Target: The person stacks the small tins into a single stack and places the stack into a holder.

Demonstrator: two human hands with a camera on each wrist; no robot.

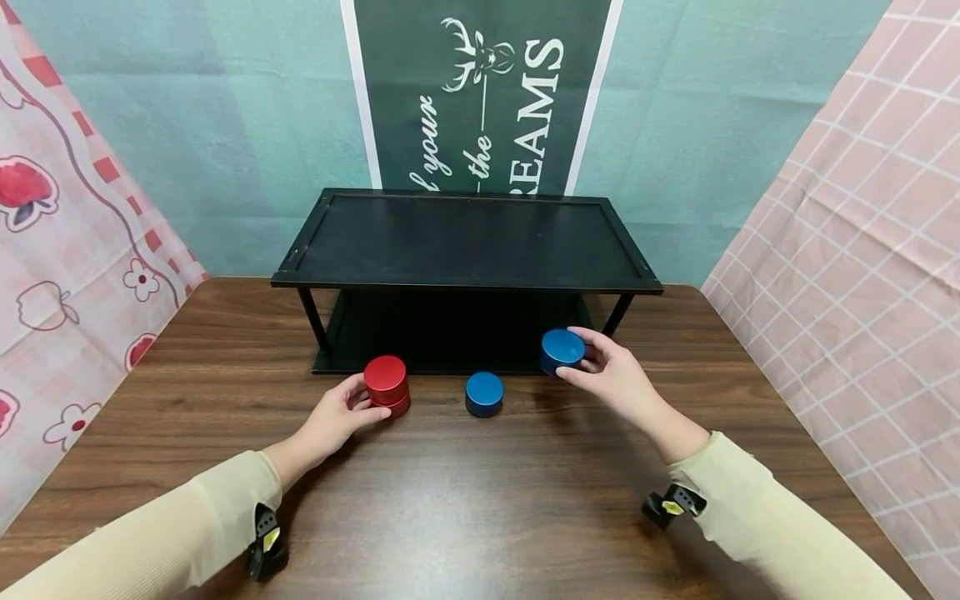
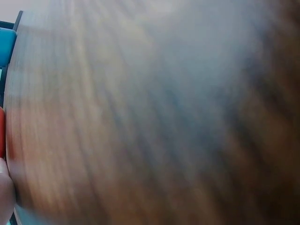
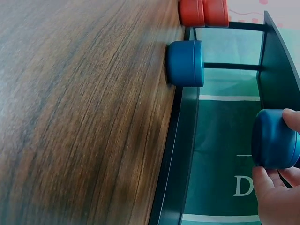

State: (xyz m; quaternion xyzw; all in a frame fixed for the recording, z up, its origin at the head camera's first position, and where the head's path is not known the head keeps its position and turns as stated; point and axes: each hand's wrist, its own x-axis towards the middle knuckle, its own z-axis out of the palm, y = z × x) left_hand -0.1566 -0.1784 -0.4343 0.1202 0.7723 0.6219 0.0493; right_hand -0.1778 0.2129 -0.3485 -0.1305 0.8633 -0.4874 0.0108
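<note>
My left hand (image 1: 337, 417) grips a stack of two red round tins (image 1: 386, 379), thumb at the lower tin's front and fingers on its left side. In my right hand (image 1: 618, 379) is a blue round tin (image 1: 562, 348), pinched between thumb and fingers and lifted off the table, as the right wrist view also shows. A second blue tin (image 1: 484, 393) stands on the table between the hands. The left wrist view is mostly blurred; only a sliver of red tin (image 2: 2, 133) and a fingertip (image 2: 5, 192) show at its left edge.
Behind the tins stands a black two-level rack (image 1: 465, 237), its lower shelf (image 1: 457, 329) close to them. The brown wooden table (image 1: 487, 508) runs toward me. Printed cloths hang at the back (image 1: 225, 125) and on both sides.
</note>
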